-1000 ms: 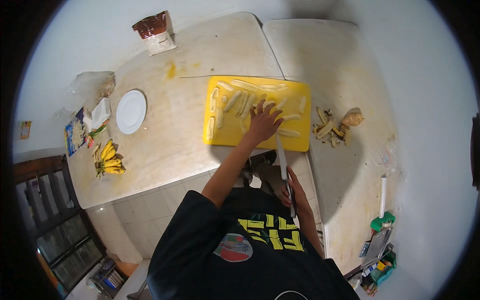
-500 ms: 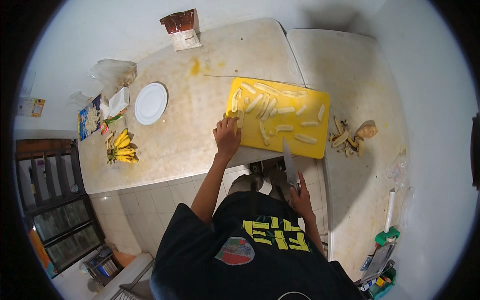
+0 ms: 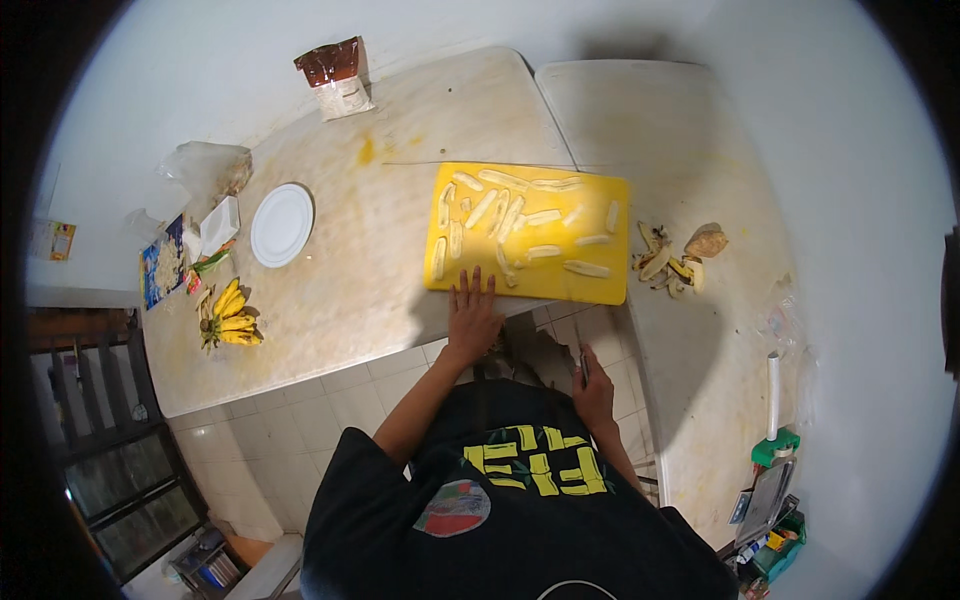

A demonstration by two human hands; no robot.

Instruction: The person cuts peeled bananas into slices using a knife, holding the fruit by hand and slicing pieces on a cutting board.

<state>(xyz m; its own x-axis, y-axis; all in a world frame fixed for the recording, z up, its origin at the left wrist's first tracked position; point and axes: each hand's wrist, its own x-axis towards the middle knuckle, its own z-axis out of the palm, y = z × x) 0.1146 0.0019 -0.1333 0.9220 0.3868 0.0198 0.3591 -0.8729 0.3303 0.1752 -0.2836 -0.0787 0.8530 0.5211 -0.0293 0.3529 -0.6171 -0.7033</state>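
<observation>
A yellow cutting board (image 3: 540, 282) lies at the near edge of the table, covered with several pale, lengthwise banana slices (image 3: 480, 207). My left hand (image 3: 474, 318) is open, fingers spread, its fingertips over the board's near edge by the lower left. It holds nothing. In front of my body, off the table's edge, my right hand (image 3: 594, 388) is closed round a knife (image 3: 583, 366). Its blade is blurred and hard to make out against the floor.
Left on the table are a white plate (image 3: 282, 225), a bunch of yellow bananas (image 3: 232, 318), a white box (image 3: 220, 225) and a plastic bag (image 3: 205, 170). A brown-and-white packet (image 3: 336, 80) stands at the back. Banana peels (image 3: 657, 262) lie on the right table.
My left hand has left the board's left edge for its near edge, uncovering a slice at the lower left. The knife has drawn back from the board. The whole view has shifted slightly.
</observation>
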